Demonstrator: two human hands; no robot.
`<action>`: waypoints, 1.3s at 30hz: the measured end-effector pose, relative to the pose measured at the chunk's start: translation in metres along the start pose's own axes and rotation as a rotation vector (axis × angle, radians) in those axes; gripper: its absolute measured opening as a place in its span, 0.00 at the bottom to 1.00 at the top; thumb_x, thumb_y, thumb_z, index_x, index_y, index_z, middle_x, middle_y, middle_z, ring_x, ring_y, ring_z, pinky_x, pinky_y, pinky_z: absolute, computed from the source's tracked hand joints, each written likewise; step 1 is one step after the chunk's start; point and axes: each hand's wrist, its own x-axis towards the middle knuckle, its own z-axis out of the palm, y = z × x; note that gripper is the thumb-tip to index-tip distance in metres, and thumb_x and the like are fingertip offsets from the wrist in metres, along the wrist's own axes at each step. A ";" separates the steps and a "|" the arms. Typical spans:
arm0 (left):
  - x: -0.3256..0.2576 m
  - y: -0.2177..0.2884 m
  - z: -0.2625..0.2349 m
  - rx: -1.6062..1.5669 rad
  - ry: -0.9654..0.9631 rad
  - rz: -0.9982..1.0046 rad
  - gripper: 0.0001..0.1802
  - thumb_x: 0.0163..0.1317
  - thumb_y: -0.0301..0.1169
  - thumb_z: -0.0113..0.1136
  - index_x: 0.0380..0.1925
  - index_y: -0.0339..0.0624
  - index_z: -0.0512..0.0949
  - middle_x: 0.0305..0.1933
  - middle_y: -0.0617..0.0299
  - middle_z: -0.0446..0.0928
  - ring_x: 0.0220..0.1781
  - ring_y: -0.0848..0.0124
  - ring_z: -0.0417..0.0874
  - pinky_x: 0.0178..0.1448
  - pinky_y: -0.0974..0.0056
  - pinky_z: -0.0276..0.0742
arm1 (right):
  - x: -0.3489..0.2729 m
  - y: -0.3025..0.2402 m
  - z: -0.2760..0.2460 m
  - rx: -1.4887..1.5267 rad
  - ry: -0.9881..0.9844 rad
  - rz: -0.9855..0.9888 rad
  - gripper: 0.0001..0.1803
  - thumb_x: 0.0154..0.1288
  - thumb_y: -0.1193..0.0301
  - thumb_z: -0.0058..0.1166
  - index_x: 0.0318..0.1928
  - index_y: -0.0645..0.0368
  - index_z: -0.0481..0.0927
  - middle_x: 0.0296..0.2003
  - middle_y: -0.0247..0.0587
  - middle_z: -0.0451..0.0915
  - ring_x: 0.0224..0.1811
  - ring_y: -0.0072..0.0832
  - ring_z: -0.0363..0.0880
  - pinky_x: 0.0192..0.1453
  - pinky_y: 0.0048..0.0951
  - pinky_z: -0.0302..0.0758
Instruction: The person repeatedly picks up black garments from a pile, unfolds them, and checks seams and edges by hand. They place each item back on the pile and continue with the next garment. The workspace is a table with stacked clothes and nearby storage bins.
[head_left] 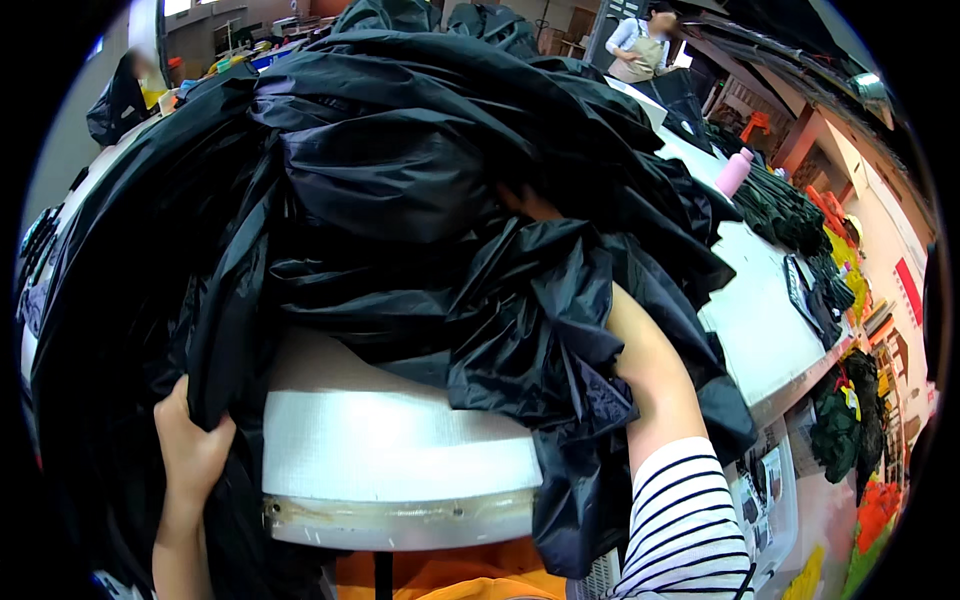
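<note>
A big heap of thin, shiny black fabric (390, 170) is piled over a white work table (390, 440) in front of me. At the lower left, my left hand (195, 435) is closed round a gathered fold of the fabric that hangs past the table's side. My right arm reaches forward into the heap, with part of the cloth draped over the forearm. Only a small part of my right hand (532, 204) shows between the folds. Its fingers are mostly hidden, so their grip cannot be made out.
A pink bottle (735, 173) stands on the table to the right, near dark green cloth (785, 210). Below that side is a clear plastic bin (770, 490). One person (640, 50) works at the far right, another (125, 95) at the far left. Orange material (450, 570) lies under the table's front edge.
</note>
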 end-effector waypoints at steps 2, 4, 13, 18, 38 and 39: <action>-0.006 0.018 0.011 -0.050 -0.029 -0.064 0.18 0.44 0.15 0.51 0.40 0.25 0.76 0.33 0.51 0.81 0.37 0.70 0.82 0.44 0.69 0.73 | 0.015 0.016 0.021 0.011 -0.050 0.009 0.31 0.66 0.61 0.49 0.69 0.32 0.61 0.57 0.51 0.71 0.55 0.53 0.73 0.60 0.45 0.71; -0.004 0.032 0.028 -0.080 0.045 -0.058 0.13 0.43 0.16 0.57 0.33 0.27 0.77 0.28 0.51 0.82 0.32 0.67 0.85 0.38 0.66 0.76 | 0.031 0.028 0.046 0.014 -0.086 0.009 0.31 0.66 0.61 0.49 0.69 0.32 0.61 0.57 0.51 0.71 0.55 0.53 0.73 0.60 0.44 0.71; 0.005 0.035 0.069 0.066 0.088 -0.024 0.16 0.41 0.18 0.59 0.35 0.29 0.77 0.31 0.44 0.81 0.35 0.53 0.85 0.38 0.63 0.78 | 0.057 0.049 0.082 0.151 -0.254 -0.061 0.31 0.65 0.62 0.48 0.69 0.31 0.60 0.57 0.50 0.72 0.54 0.53 0.75 0.57 0.42 0.73; 0.019 0.018 0.079 0.088 0.118 0.010 0.13 0.40 0.24 0.63 0.27 0.31 0.74 0.27 0.39 0.77 0.35 0.42 0.80 0.37 0.53 0.77 | 0.045 0.078 0.012 0.283 -0.409 -0.255 0.32 0.65 0.63 0.47 0.69 0.31 0.60 0.57 0.49 0.72 0.53 0.52 0.75 0.56 0.41 0.74; 0.007 0.053 0.043 0.754 -0.253 0.745 0.28 0.46 0.45 0.69 0.47 0.45 0.79 0.52 0.57 0.77 0.65 0.58 0.68 0.70 0.46 0.56 | -0.005 -0.158 -0.216 0.900 -0.321 -0.400 0.20 0.57 0.78 0.48 0.50 0.52 0.80 0.48 0.39 0.80 0.49 0.40 0.79 0.51 0.38 0.77; -0.013 0.060 0.030 0.661 -0.656 0.560 0.28 0.46 0.50 0.68 0.44 0.44 0.81 0.52 0.59 0.77 0.65 0.59 0.68 0.72 0.45 0.54 | -0.010 -0.170 -0.214 0.857 -0.331 -0.366 0.20 0.57 0.77 0.49 0.50 0.52 0.81 0.49 0.37 0.80 0.49 0.39 0.80 0.51 0.37 0.77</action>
